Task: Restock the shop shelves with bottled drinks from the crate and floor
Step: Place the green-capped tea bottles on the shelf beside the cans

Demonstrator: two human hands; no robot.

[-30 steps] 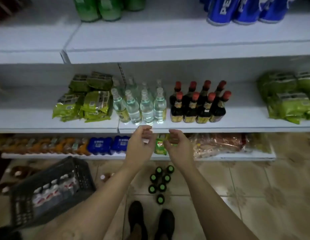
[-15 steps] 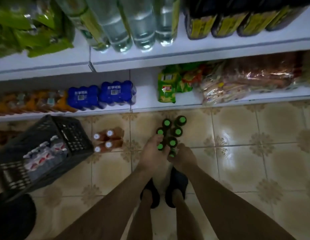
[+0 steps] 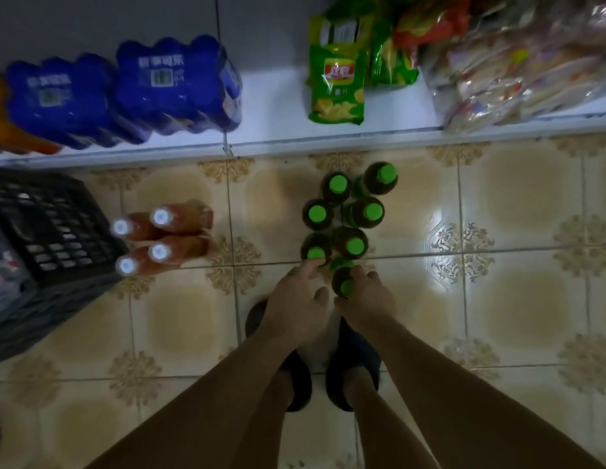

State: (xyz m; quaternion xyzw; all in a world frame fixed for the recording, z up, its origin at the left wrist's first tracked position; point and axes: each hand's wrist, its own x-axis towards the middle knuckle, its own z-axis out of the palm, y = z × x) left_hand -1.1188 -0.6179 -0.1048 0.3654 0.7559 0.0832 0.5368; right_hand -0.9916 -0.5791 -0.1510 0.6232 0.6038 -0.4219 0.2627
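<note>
Head view, looking straight down: both bare arms reach to a cluster of green-cap bottles (image 3: 355, 244) standing upright on the tiled floor (image 3: 497, 299), just in front of the bottom shelf (image 3: 278, 130).

The right hand (image 3: 367, 301) has its fingers curled round the neck of the near bottle (image 3: 345, 286), the one at the cluster's six o'clock end; its cap shows between thumb and fingers. Whether this bottle is off the floor cannot be told.

The left hand (image 3: 295, 306) is loosely spread and holds nothing. Its forefinger (image 3: 308, 267) is stretched out, its tip touching the cap edge of the second bottle (image 3: 316, 252), at eleven o'clock of the gripped one. The thumb sticks out apart from the fingers, near the right hand's thumb.

The other bottles of the cluster run in two close rows toward twelve o'clock, up to the shelf edge.

At nine o'clock of the cluster, well apart, four white-cap bottles (image 3: 180, 245) of reddish drink are grouped touching the black crate (image 3: 54, 231), which fills the frame's left edge.

On the shelf, blue packs (image 3: 173, 89) sit at eleven o'clock, a green crisp bag (image 3: 337, 82) at twelve, and clear wrapped bags (image 3: 518, 69) at one.

Dark shoes (image 3: 339, 367) stand at six o'clock of the hands.
</note>
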